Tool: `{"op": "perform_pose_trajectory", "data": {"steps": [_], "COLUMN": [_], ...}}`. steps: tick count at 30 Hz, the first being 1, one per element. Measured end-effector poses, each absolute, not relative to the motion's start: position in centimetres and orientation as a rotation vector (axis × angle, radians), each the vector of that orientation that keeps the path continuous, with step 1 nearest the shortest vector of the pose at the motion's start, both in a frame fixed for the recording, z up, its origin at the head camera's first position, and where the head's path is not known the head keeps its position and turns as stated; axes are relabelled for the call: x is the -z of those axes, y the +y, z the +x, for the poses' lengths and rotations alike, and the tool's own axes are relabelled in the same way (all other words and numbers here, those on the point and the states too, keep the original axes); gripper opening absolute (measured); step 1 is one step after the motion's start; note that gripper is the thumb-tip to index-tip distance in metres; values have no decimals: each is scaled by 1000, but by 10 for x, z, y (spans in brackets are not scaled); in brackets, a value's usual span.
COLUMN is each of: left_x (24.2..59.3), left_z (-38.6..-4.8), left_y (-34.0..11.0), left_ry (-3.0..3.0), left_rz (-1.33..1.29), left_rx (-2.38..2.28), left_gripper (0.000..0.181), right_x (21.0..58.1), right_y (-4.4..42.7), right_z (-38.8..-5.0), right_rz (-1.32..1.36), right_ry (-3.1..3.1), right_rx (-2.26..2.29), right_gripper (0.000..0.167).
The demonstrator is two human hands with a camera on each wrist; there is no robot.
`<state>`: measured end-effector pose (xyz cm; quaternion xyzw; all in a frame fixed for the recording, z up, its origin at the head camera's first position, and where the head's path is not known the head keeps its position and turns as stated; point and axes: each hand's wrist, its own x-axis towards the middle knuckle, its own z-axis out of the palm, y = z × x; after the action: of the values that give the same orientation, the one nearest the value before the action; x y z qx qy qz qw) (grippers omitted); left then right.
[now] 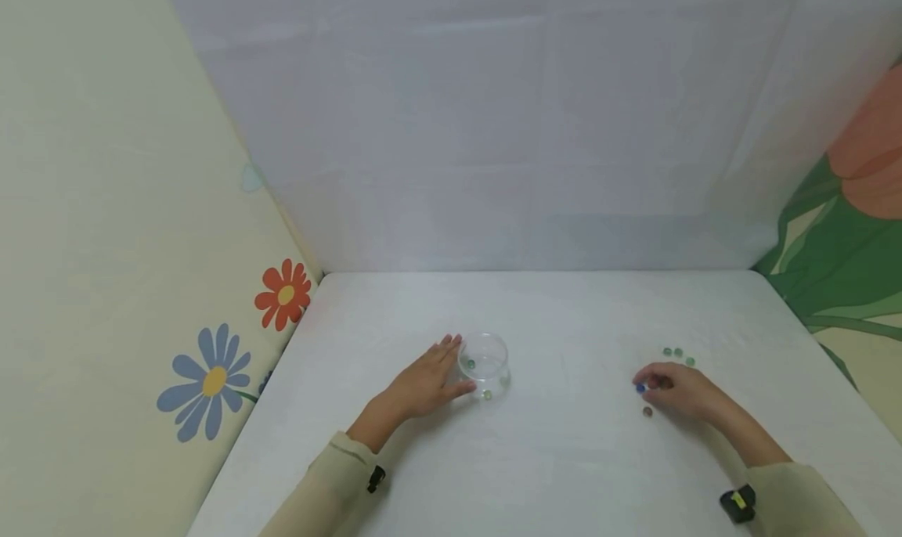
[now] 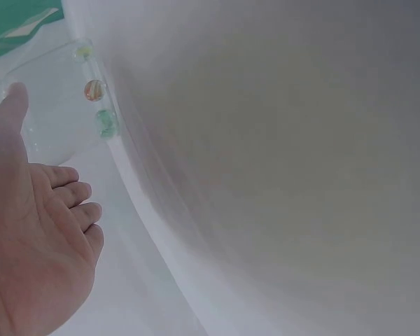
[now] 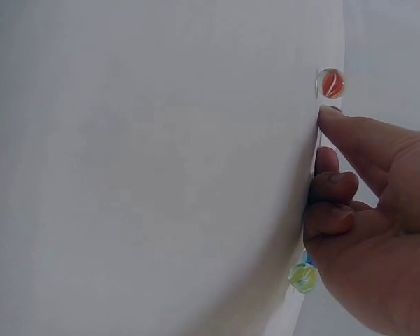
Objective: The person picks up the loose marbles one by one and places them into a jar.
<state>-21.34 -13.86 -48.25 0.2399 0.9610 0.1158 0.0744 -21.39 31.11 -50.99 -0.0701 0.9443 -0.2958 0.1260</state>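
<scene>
A clear round container (image 1: 483, 357) stands left of centre on the white table. Inside lie a few marbles, among them a green marble (image 2: 106, 124), an orange-striped marble (image 2: 94, 90) and a yellow-green marble (image 2: 82, 52). Against the container's left side rests my left hand (image 1: 423, 384), fingers extended toward the far side and thumb at the near side. On the right, my right hand (image 1: 680, 392) pinches a blue marble (image 1: 640, 388) between thumb and forefinger, low at the tabletop. Close to that thumb sits a red marble (image 3: 332, 83). In the right wrist view the pinched marble is mostly hidden.
Several greenish marbles, one of them a pale green marble (image 1: 690, 362), lie just beyond my right hand. A white cloth (image 1: 479, 130) rises behind the table's back edge. Flower-patterned fabric (image 1: 211, 380) borders the left side, with more at the right.
</scene>
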Motion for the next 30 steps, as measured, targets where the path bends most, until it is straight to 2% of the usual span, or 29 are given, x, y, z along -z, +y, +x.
{"op": "perform_pose_trajectory", "data": {"steps": [13,30], "left_x": [483,486], "left_z": [-214,-215], "left_y": [-138,-138], "left_ry": [2883,2891], "left_rz": [722,737], "left_rx": [-350,-356], "left_gripper": [89,90], "right_x": [511,498], "right_y": [311,308], "right_z": [-215,-215], "right_rz": [-207,-316], "right_ry": [2752,2752], "right_rx": [843,923], "right_gripper": [16,21]}}
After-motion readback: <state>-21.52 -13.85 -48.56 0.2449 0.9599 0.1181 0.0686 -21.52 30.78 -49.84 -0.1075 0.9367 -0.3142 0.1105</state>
